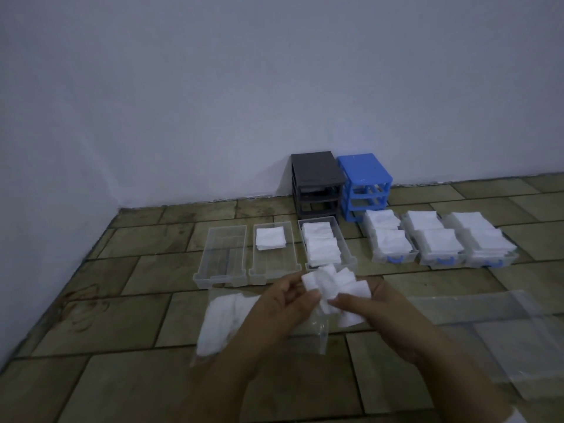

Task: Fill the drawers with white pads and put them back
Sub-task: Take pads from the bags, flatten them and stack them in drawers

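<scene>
Both hands hold a fanned bunch of white pads point(331, 286) above the tiled floor; my left hand point(274, 303) grips it from the left and my right hand point(375, 312) pinches it from the right. Beyond them stand three clear drawers: an empty one point(220, 258), one with a single pad stack point(271, 238), and one full of pads point(323, 245). Further right, three blue-handled drawers point(439, 239) are heaped with pads. Two drawerless frames stand by the wall, one dark point(317, 184), one blue point(364, 186).
A clear plastic bag of white pads point(222, 322) lies under my left forearm. Empty clear plastic bags point(500, 328) lie flat on the floor at the right. A white wall closes off the back and left.
</scene>
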